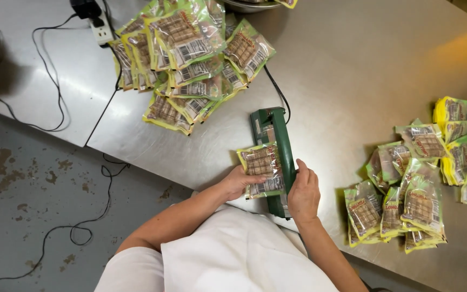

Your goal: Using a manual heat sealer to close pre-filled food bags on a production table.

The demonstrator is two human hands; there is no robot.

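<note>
At six o'clock, left hand (239,181) pinches a snack pouch (262,168) while right hand (304,192) presses the green sealer (275,151) shut; skewed, its seam may wrinkle.

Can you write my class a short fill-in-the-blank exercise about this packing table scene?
1. The left hand holds a snack packet against a ____ heat sealer.
2. The right hand rests on the sealer's ____.
3. The table is made of ____.

Missing words: green; arm; metal

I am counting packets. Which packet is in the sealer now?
The packet held by the left hand, its edge under the green sealer bar. All others lie loose in two piles.
</note>
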